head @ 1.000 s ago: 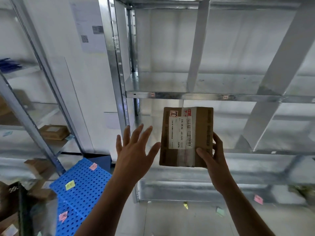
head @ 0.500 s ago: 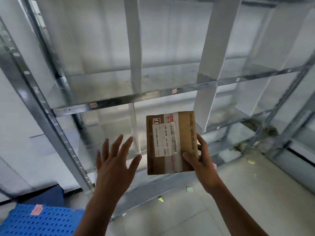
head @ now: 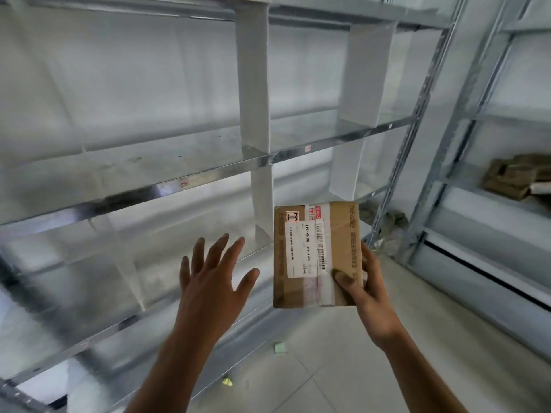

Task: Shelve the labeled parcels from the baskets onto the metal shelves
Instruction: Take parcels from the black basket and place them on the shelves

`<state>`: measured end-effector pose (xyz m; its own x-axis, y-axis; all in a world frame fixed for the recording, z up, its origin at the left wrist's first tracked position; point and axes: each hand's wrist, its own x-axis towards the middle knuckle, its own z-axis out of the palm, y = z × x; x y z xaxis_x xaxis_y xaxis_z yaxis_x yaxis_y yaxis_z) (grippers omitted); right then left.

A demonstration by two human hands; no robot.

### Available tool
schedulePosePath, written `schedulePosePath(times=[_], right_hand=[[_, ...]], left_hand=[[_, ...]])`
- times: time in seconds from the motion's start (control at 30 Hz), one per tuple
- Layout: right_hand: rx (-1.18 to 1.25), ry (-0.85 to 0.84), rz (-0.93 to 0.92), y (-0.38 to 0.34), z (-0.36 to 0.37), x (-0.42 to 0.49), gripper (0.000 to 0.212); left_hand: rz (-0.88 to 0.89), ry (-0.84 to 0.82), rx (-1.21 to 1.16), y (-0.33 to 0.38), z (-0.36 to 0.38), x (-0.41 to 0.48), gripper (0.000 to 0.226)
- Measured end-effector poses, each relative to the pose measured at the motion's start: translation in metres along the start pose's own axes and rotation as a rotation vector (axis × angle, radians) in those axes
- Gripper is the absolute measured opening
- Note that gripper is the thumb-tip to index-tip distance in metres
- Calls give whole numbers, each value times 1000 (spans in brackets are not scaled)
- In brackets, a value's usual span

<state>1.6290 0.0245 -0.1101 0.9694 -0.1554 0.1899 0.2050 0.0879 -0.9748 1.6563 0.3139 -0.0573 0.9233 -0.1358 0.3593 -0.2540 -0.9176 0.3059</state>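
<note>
Now, in the head view: your right hand [head: 369, 293] grips the parcel [head: 343, 236] by its lower right corner, in the air before the metal shelves [head: 119, 201]. Your left hand [head: 211, 281] is spread, holding nothing. Read the label [head: 301, 248], match it to a shelf tag [head: 184, 183], then steady the parcel with both hands.
</note>
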Motion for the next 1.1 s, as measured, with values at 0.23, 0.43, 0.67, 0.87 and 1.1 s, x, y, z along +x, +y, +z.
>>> schedulePosePath(times=[0.23,0.43,0.67,0.87,1.1], right_hand=[[15,97,-90,-25,-116,41,73],[59,132,-96,-34,-184,75,78],[71,109,-139,-25,-204,149,75],[49,32,-172,-25,-188,240,71],[32,-127,-188,-40,-159,352,74]], left_hand=[[72,-34,-54,132,51,53,68],[114,-59,-82,190,80,89,75],[3,-103,-83,205,100,151,79],[-62,-24,-228,200,116,214,76],[-163,36,-580,187,135,299,91]])
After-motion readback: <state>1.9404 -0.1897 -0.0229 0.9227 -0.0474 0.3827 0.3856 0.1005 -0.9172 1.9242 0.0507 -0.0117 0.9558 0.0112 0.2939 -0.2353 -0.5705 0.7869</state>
